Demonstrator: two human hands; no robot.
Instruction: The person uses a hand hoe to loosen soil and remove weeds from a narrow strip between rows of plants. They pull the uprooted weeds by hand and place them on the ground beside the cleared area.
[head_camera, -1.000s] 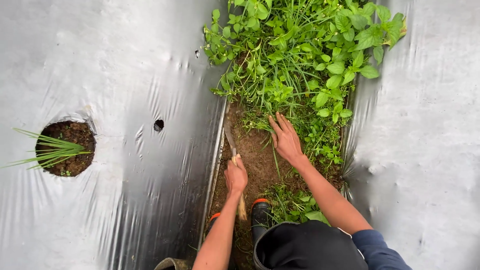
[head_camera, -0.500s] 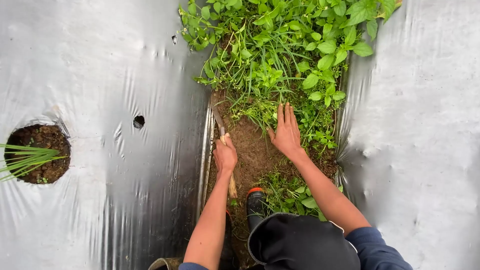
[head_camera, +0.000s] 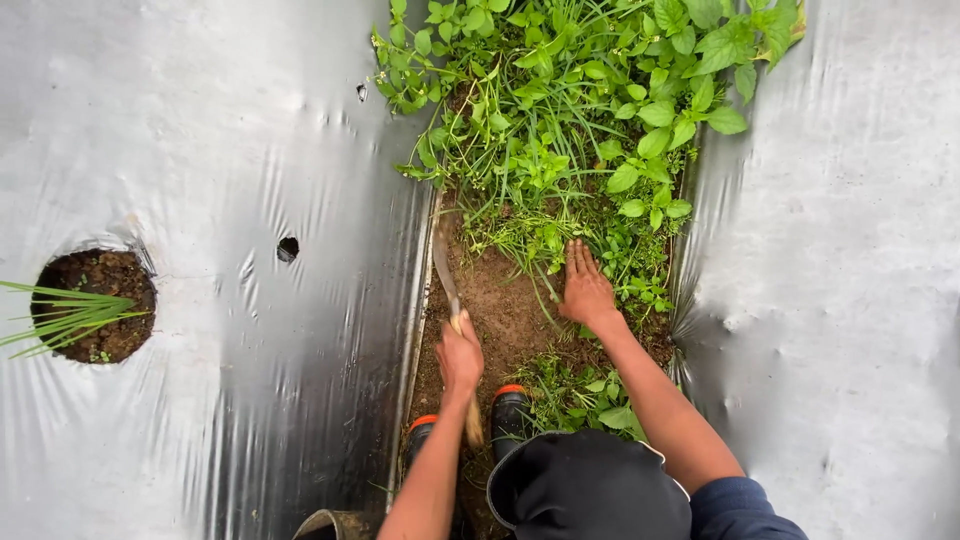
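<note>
My left hand (head_camera: 459, 356) grips the wooden handle of a sickle (head_camera: 447, 275), whose curved blade lies along the left edge of the bare brown soil (head_camera: 505, 310) in the furrow. My right hand (head_camera: 586, 287) rests flat, fingers apart, on the ground at the edge of the green weeds (head_camera: 570, 120), holding nothing. The weeds fill the furrow ahead of both hands. My black boots with orange rims (head_camera: 508, 415) stand on the soil just below my hands, and a black trouser knee (head_camera: 590, 490) covers the bottom centre.
Silver plastic mulch sheets (head_camera: 200, 150) cover the raised beds on both sides of the furrow, the right one (head_camera: 850, 250) too. A round planting hole (head_camera: 95, 305) at left holds a thin-leaved green plant. A small hole (head_camera: 288, 248) pierces the left sheet.
My left hand has drawn the sickle back toward my boots. My right hand has slid slightly right and nearer to me along the weed edge. The view shifted a little.
</note>
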